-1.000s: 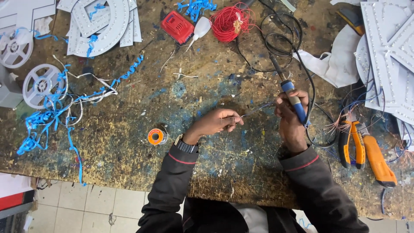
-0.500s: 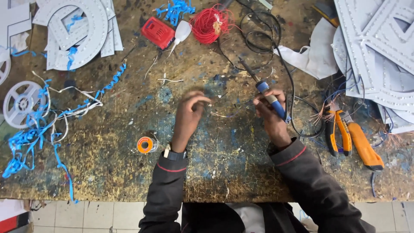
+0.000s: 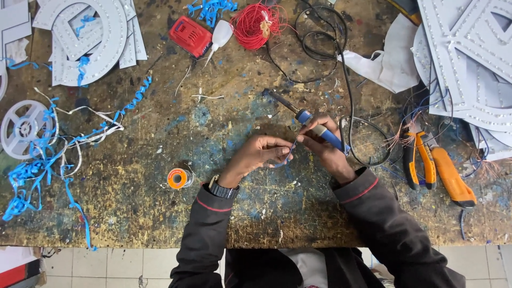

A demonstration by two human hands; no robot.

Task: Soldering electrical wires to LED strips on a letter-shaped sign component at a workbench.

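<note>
Left hand (image 3: pixel 260 156) pinched; right hand (image 3: pixel 325 145) in closed grip; fingertips meeting

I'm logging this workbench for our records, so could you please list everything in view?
soldering iron: 1, blue grip, in the right hand
thin wire: 1, bluish, pinched between both hands
solder spool: 1, orange, beside left wrist
red wire coil: 1, top centre
red box: 1, top
white bottle: 1, beside the box
pliers: 1, orange handles, right
orange-handled tool: 1, beside the pliers
white reel: 1, left
left hand: 1, centre
right hand: 1, centre
</note>
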